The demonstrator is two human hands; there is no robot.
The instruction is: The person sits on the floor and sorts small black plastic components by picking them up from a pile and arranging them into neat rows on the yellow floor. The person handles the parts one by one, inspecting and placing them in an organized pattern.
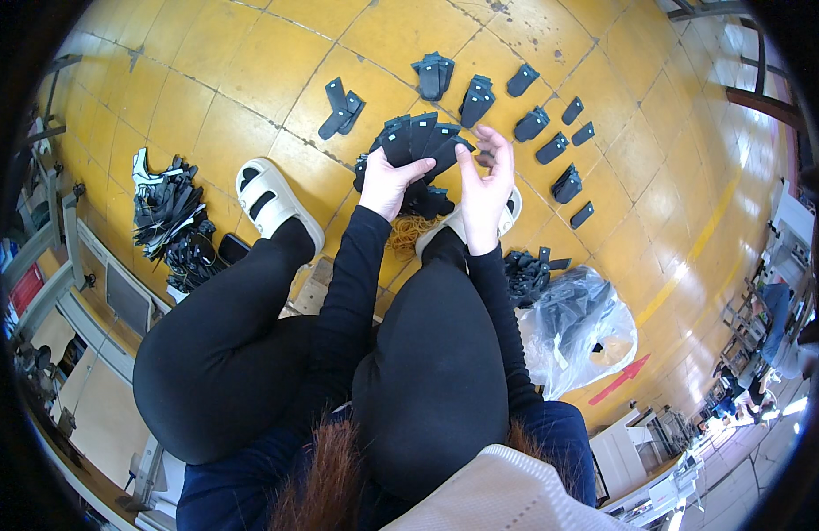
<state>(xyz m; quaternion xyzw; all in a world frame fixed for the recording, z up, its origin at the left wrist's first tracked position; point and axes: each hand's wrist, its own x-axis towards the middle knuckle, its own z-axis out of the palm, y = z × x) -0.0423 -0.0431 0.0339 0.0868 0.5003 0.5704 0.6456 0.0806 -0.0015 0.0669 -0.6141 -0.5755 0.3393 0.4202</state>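
Note:
My left hand [388, 184] is closed on a fan of black flat pieces [420, 135], its thumb laid across their lower ends. Each piece carries a small white sticker near its top edge. At the right end of this fan is my right hand [486, 181], its thumb and fingers apart and nothing visible between them. Whether its thumb touches the outermost piece I cannot tell. Below the fan, partly hidden by my hands, lie more black pieces [427, 202] beside a tangle of tan rubber bands [408, 235].
Small stacks of similar black pieces [477, 100] are spread over the yellow tiled floor [277, 75], ahead and to the right. A large heap of black pieces [169, 212] lies at left by a metal frame [73, 239]. Near my right leg sits a clear plastic bag [579, 332].

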